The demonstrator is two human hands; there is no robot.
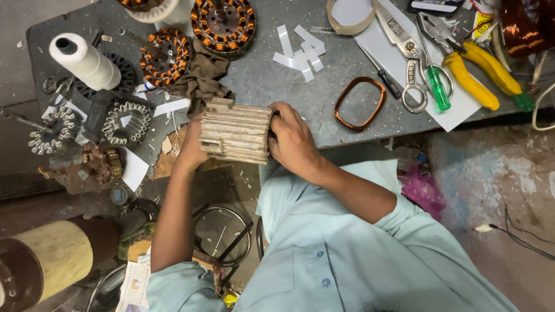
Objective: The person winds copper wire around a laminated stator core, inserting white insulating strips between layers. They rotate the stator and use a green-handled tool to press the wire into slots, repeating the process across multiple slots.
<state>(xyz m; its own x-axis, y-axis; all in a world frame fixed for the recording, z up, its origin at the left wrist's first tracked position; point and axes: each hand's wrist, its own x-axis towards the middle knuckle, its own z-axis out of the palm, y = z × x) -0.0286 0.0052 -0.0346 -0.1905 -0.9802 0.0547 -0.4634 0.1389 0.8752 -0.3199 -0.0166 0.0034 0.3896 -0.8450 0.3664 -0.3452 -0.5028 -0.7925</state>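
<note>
Left hand palm hiding behind stepped wooden block; right hand fingertips tucking behind it. Wound stator at top getting clipped by frame edge.

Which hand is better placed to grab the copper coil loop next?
Right, probably. The right hand grips the near side of the wooden block, and the copper coil loop lies on that side. The left hand holds the block's far end.

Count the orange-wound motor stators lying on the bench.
2 in full view: one stator at the top edge, another stator lower left of it beside the brown cloth. A third may be the cut-off piece at the frame's top edge.
</note>
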